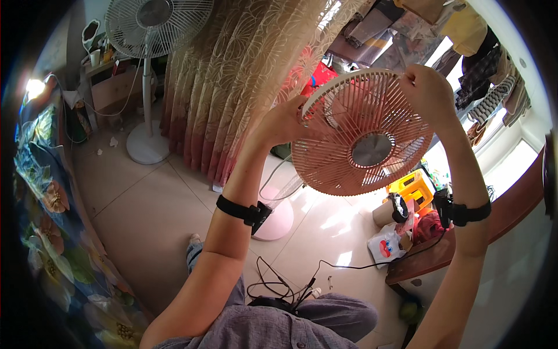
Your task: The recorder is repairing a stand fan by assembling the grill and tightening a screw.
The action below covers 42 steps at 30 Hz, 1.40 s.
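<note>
In front of me a pink floor fan (328, 163) tilts its round grille upward, a silvery disc (372, 149) at the centre. My left hand (283, 123) is closed on the left of the grille's rim, its fingertips partly hidden behind it. At the upper right of the same rim, my right hand (430, 93) is curled in a fist around the edge. A pale ring (343, 79) runs along the top of the grille. Below, the fan's round pink base (275, 224) rests on the floor.
A white standing fan (147, 139) is at far left beside a patterned curtain (221, 99). On the right are a bin (383, 214), a yellow stool (414, 189), a plastic bag (385, 244) and a brown table edge (500, 224). Black cable (360, 266) crosses near my legs.
</note>
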Each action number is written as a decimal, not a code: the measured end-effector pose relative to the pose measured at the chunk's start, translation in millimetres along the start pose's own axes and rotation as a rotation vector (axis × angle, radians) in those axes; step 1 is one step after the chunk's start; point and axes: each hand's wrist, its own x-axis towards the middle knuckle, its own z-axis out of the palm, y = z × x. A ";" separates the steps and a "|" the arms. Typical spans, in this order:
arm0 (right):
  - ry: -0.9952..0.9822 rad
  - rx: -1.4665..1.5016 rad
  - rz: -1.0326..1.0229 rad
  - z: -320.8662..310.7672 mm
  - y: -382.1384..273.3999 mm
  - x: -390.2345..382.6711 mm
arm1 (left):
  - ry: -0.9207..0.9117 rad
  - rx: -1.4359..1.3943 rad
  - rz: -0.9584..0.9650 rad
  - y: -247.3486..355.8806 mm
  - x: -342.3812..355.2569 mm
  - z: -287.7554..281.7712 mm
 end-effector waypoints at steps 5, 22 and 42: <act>-0.080 0.196 0.044 -8.4 3.9 -0.8 | -0.008 0.010 -0.053 0.9 -0.5 -1.8; 0.039 0.004 -0.052 1.3 6.7 2.5 | -0.001 -0.104 0.034 -0.3 1.6 6.4; -0.133 0.236 0.054 9.7 -14.4 -41.0 | -0.012 -0.012 0.009 -6.2 1.4 -1.8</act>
